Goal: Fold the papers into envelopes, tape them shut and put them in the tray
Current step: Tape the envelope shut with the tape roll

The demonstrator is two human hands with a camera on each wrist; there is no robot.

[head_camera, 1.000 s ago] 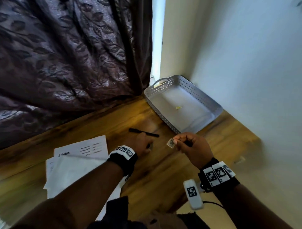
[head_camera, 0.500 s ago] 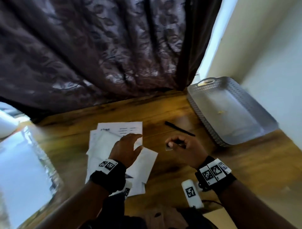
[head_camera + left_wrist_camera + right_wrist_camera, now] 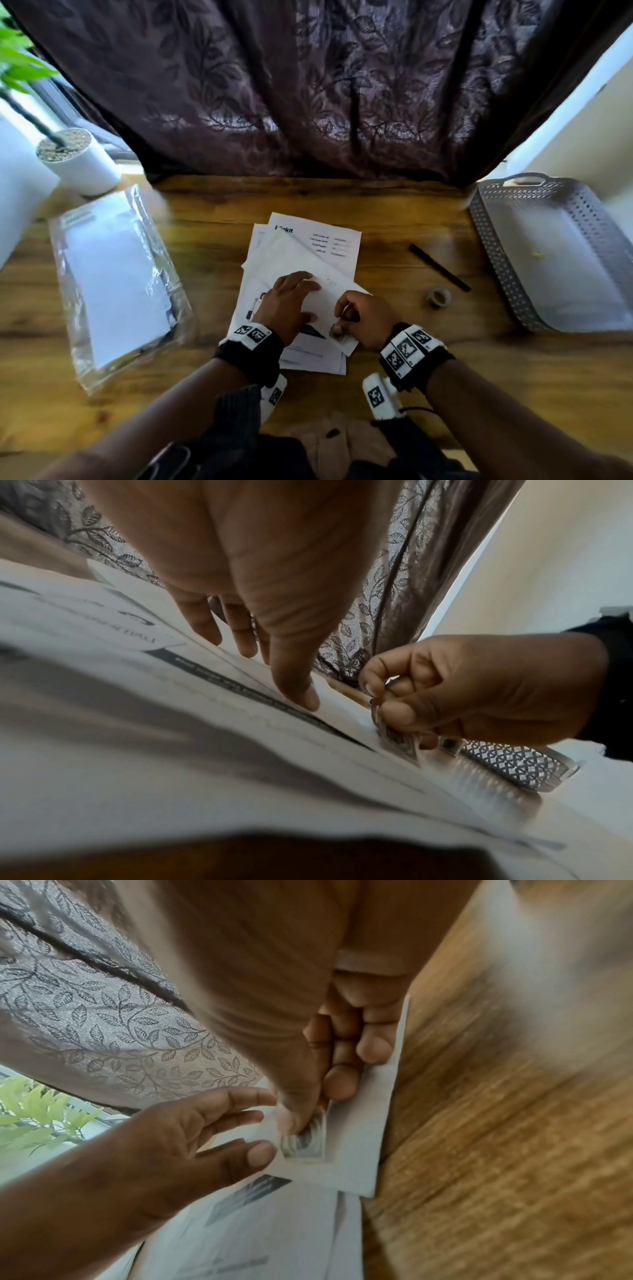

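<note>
A folded white envelope [image 3: 329,284] lies on top of a loose pile of printed sheets [image 3: 318,236] in the middle of the wooden table. My left hand [image 3: 301,284] presses flat on it with straight fingers [image 3: 298,693]. My right hand [image 3: 342,322] pinches a small grey patterned piece [image 3: 304,1141], tape or a sticker, against the envelope's [image 3: 363,1123] near right corner. In the left wrist view that piece [image 3: 399,741] hangs below the right thumb. The grey perforated tray [image 3: 496,260] sits at the far right.
A small tape roll [image 3: 439,297] and a black pen [image 3: 438,268] lie between the papers and the tray. A clear plastic pack of white sheets [image 3: 113,281] lies at the left, with a white plant pot [image 3: 77,161] behind it. A dark curtain hangs behind the table.
The view has swung left from the tray to the papers. My left hand moved from near the pen onto the envelope. My right hand carried the small piece down to the envelope's corner.
</note>
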